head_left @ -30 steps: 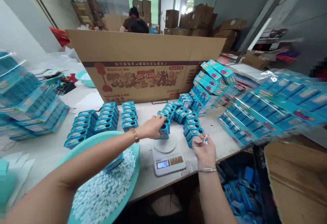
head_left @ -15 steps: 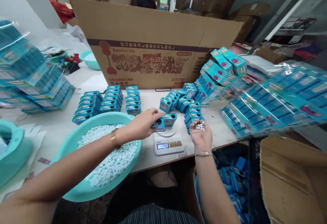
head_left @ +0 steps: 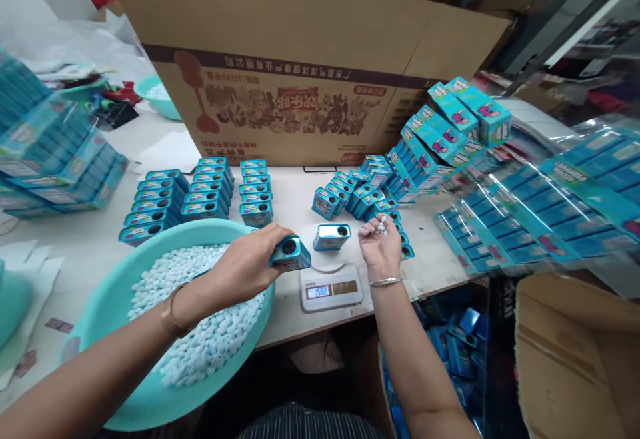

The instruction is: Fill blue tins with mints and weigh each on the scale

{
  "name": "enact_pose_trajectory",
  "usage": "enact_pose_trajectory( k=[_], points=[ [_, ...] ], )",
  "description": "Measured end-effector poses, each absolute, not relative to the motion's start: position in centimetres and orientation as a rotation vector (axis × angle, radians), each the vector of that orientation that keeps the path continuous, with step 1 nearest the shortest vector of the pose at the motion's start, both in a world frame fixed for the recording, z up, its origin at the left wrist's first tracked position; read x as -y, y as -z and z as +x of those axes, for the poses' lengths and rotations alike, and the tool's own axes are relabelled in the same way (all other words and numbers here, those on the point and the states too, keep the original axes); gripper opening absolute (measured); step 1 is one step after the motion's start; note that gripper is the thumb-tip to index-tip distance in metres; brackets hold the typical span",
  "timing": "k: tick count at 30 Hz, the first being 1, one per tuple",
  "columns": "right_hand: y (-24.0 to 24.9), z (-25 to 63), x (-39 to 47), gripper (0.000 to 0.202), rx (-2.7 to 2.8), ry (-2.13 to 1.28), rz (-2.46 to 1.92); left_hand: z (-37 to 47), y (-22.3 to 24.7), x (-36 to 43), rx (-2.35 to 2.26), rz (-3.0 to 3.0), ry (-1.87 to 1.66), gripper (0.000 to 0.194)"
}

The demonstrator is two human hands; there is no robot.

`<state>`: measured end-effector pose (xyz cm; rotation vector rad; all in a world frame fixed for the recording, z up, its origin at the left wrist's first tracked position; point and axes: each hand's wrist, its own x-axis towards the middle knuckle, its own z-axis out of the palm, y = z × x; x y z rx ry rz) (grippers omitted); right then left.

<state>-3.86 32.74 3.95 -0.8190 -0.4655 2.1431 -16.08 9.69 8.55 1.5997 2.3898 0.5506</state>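
Observation:
My left hand (head_left: pixel 253 259) grips a small blue tin (head_left: pixel 295 253) by its end, its round hole facing me, over the right rim of a turquoise basin (head_left: pixel 107 292). White candies (head_left: pixel 200 332) fill much of that basin. Another blue tin (head_left: pixel 332 236) stands on the round plate of a white digital scale (head_left: pixel 331 290). Right of the scale, my right hand (head_left: pixel 381 249) is cupped, palm up, with its fingers curled round several white candies (head_left: pixel 382 225). Close behind it are blue tins in a slanting row.
Three rows of blue tins (head_left: pixel 206 189) stand left of centre, behind the basin. A big cardboard box (head_left: pixel 300 45) walls off the back. Display cartons (head_left: pixel 450 125) are stacked at right, beside plastic-wrapped packs (head_left: pixel 550 192). Below the table edge, an open box holds more tins (head_left: pixel 457 352).
My left hand has moved left with its tin, away from the scale. The fingers of my right hand have curled around the candies. The scale's display has changed, and the view has shifted.

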Motion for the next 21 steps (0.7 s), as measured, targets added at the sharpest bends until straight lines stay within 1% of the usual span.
enact_pose_trajectory(
  k=[7, 13, 18, 21],
  points=[
    [-3.3, -5.1, -33.0, 0.010, 0.522, -2.113, -0.808, -15.8, -7.6, -11.6, -2.253, 1.629, -0.522, 0.035],
    [-3.4, -5.3, -33.4, 0.018, 0.514, -2.193, -0.715, -15.4, -6.7, -13.0, -2.219, 1.663, -0.429, 0.039],
    [-3.0, -4.2, -34.2, 0.017, 0.506, -2.161, -0.728, -16.6, -6.0, -14.2, -2.331, 1.693, -0.207, 0.027],
    [-2.5, -3.6, -34.1, 0.016, 0.412, -2.138, -0.767, -18.8, -5.5, -15.7, -2.495, 1.688, -0.071, 0.027]
  ],
)
